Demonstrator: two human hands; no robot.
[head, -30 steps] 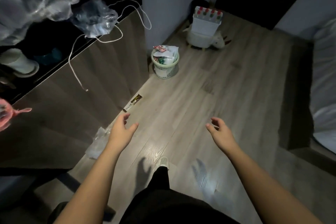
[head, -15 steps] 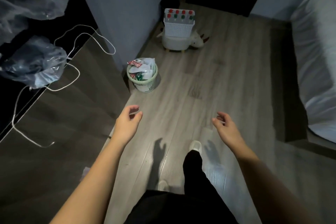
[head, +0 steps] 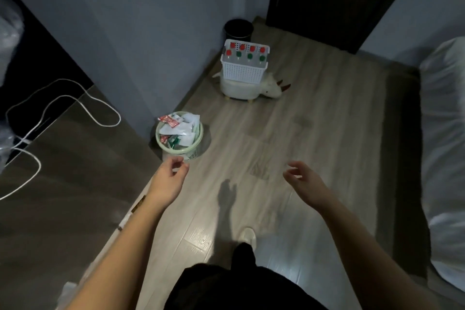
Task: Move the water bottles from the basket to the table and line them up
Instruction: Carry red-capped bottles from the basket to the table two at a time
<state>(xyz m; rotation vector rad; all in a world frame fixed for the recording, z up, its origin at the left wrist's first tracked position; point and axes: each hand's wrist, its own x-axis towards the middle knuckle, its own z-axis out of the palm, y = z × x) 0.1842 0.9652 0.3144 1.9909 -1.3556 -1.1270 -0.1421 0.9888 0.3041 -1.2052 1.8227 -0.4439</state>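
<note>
A white perforated basket (head: 243, 72) stands on a small white animal-shaped stool (head: 239, 88) against the far wall. Inside it are several water bottles (head: 245, 52), seen from above as red and green caps. The wooden table (head: 63, 163) fills the left side of the view. My left hand (head: 169, 182) hangs over the table's right edge, fingers loosely curled, holding nothing. Out over the floor, my right hand (head: 305, 185) is also empty with its fingers apart. Both hands are well short of the basket.
A green waste bin (head: 180, 136) full of wrappers sits on the floor at the table's corner. A black bin (head: 238, 30) stands behind the basket. A white cable (head: 63, 111) loops over the table. A white bed (head: 442, 158) runs along the right. My foot (head: 247, 236) is on the wooden floor.
The view has swung right and advanced along the floor, so the basket and bin appear larger and nearer. Both hands stay raised and empty; the plastic bags have slid off to the left.
</note>
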